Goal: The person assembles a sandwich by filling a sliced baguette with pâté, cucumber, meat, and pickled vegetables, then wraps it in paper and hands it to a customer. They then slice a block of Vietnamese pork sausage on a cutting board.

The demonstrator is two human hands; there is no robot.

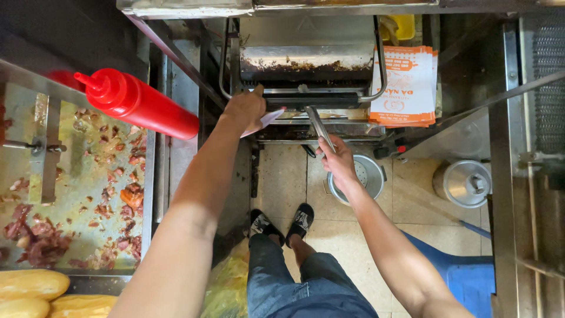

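Observation:
I stand in front of a dark metal press grill [306,62] with a crumb-covered plate. My left hand [246,109] rests at its front edge and grips a folded white paper [266,119]. My right hand [336,158] is lower, to the right, closed on metal tongs [318,125] whose tips point up toward the grill's handle bar [312,101]. Below are my jeans and black sandals [282,224] on a tiled floor.
A red squeeze bottle [138,103] lies on a steel tray [76,176] of meat scraps at left. Baguettes [32,288] sit bottom left. Orange-printed paper bags [406,85] stand right of the grill. A metal pot [359,176], lidded pot [465,182] and blue stool [465,274] are on the floor.

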